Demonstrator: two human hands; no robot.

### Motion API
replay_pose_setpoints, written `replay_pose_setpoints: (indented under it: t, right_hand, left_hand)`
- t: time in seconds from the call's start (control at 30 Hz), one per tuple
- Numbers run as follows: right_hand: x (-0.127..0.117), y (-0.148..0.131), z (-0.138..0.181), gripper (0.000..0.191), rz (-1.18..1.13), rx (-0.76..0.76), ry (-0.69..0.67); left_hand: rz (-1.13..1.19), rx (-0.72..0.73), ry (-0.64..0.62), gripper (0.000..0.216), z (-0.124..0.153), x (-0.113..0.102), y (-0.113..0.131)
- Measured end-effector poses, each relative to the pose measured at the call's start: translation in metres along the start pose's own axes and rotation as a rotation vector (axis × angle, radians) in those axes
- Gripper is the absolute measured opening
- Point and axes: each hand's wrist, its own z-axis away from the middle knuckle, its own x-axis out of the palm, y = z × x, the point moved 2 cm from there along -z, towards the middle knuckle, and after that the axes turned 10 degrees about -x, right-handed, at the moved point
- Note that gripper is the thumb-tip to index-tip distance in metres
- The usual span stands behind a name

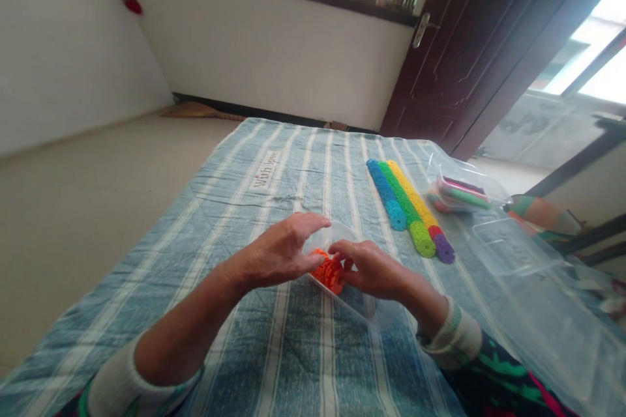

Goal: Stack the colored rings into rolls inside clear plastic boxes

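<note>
A small stack of orange crocheted pieces point(328, 272) sits in a clear plastic box point(359, 314) in front of me. My left hand point(286, 249) reaches over the box's left side, its fingers stretched out and apart from the thumb. Its thumb tip is at the left edge of the orange pieces. From the right, my right hand point(369, 268) has its fingers bent in and closed on the right side of the orange stack. Part of the box is hidden behind both hands.
Overlapping rows of crocheted discs in blue point(386, 195), green point(403, 205) and yellow point(413, 192) lie to the right, with red and purple point(445, 249) ending the yellow row. Further right stand a clear container point(469, 192) with colored items and a transparent lid point(518, 246). A striped cloth point(254, 221) covers the table.
</note>
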Motion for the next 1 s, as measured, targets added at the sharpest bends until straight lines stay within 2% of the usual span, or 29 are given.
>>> replay_pose_setpoints:
  t: [0.1,0.17,0.33,0.5,0.6,0.8,1.0]
  right_hand:
    - [0.004,0.0,0.002,0.03,0.057,-0.022,0.002]
    - [0.007,0.0,0.001,0.03,0.096,-0.036,-0.006]
    - [0.014,0.0,0.001,0.026,0.085,-0.038,0.02]
    - [0.017,0.002,0.004,0.032,-0.04,0.014,0.111]
    - [0.017,0.0,0.004,0.036,-0.089,0.045,0.142]
    - [0.018,-0.003,0.004,0.054,-0.061,0.087,0.176]
    - [0.02,0.005,-0.001,0.058,-0.074,0.081,0.182]
  left_hand:
    - [-0.039,0.157,-0.065,0.044,0.01,0.001,0.004]
    - [-0.082,0.196,-0.102,0.05,0.016,0.006,0.002]
    - [-0.207,0.169,-0.069,0.068,0.026,0.023,-0.009]
    - [-0.313,0.215,0.02,0.052,0.027,0.032,-0.006]
    - [-0.322,0.255,0.03,0.045,0.026,0.036,0.0]
    - [-0.32,0.263,0.017,0.047,0.023,0.048,0.006]
    - [-0.365,0.295,0.08,0.041,0.018,0.06,-0.004]
